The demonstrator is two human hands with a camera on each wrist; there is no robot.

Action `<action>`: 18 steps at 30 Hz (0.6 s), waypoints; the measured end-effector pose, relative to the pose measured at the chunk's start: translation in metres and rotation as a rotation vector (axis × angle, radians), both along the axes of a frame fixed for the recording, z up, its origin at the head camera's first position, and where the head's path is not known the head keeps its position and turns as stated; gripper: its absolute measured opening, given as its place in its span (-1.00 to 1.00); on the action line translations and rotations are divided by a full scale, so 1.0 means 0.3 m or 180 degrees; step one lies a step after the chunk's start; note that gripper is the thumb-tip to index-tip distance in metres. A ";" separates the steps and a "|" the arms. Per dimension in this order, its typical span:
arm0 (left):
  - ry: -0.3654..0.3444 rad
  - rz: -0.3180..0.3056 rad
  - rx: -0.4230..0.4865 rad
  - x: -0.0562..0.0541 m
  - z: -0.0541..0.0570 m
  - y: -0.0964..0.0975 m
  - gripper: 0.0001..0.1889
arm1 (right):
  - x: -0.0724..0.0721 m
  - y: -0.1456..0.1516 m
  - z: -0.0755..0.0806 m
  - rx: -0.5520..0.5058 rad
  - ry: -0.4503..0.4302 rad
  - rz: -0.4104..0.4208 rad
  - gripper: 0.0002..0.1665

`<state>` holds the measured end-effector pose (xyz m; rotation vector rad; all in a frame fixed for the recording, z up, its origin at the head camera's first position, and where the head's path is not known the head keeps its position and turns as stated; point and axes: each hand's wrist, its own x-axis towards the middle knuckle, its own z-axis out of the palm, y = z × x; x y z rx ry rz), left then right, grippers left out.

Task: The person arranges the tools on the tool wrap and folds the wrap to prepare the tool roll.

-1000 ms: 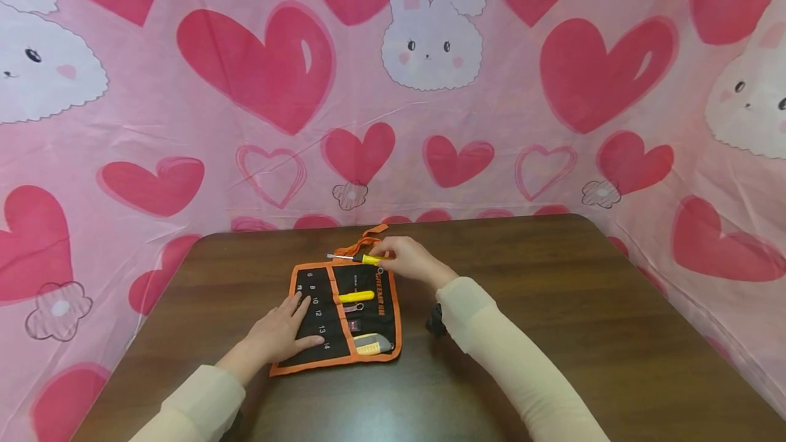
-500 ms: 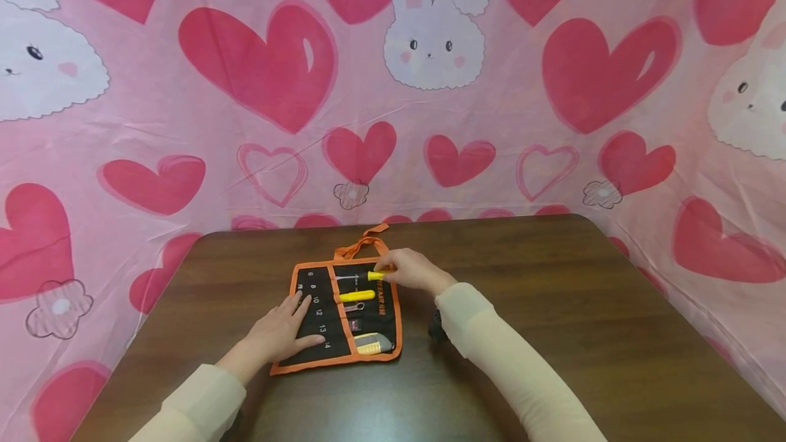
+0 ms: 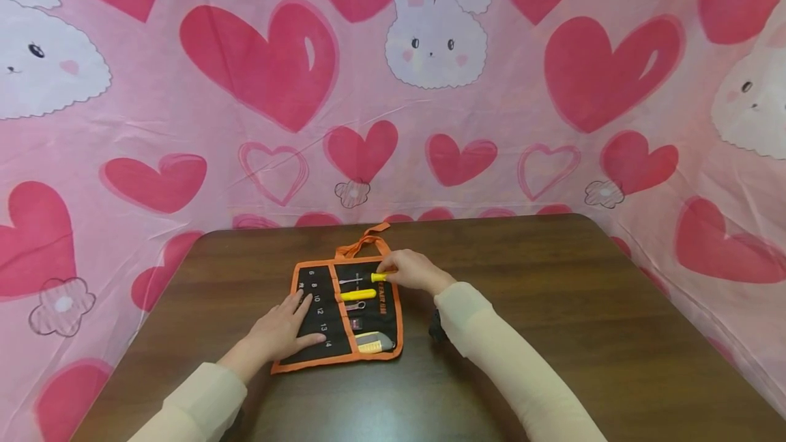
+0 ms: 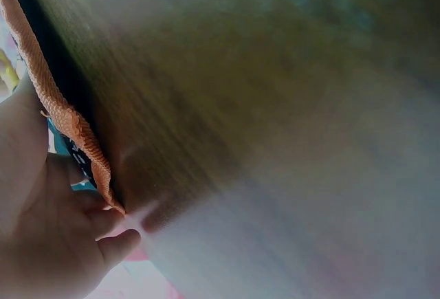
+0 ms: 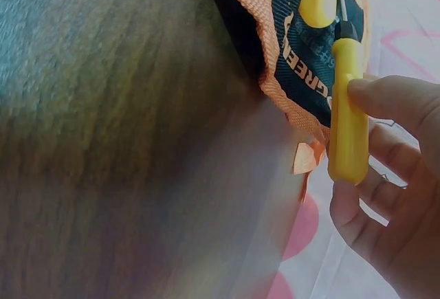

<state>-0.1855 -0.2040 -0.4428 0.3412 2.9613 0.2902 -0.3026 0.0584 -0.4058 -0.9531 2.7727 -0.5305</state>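
A black tool pouch [image 3: 322, 362] with orange trim lies unrolled on the table. My left hand [image 3: 278, 333] rests on its numbered left half, fingers spread; in the left wrist view the pouch's orange edge [image 4: 65, 117] runs beside that hand. At the pouch's far right, my right hand [image 3: 414, 270] pinches a screwdriver [image 5: 349, 127] by its yellow handle, thumb on one side. The blade points left, its tip close to the orange band dividing the pouch. Just nearer, a second yellow handle [image 3: 359, 295] sits in a slot.
Below the yellow handle, the pouch also holds a small ring-ended wrench [image 3: 356, 305], a small dark item [image 3: 356, 324] and a grey-and-yellow utility knife [image 3: 376, 343]. An orange tie strap [image 3: 353, 249] trails off its far edge. Pink heart-print cloth [image 3: 276, 108] hangs behind the brown table [image 3: 522, 278].
My right hand has brought the screwdriver from beyond the pouch's far edge down over its right half, then shifted it slightly right. The left hand has stayed on the pouch.
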 end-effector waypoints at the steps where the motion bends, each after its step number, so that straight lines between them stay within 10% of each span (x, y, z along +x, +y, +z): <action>1: 0.0000 0.0002 0.0000 0.000 0.000 0.000 0.01 | 0.000 -0.003 0.000 0.0022 -0.0001 -0.0005 -0.78; 18: 0.0004 -0.0008 -0.0014 -0.001 0.001 -0.001 0.00 | 0.004 -0.061 -0.001 0.0199 0.0120 0.0025 -0.76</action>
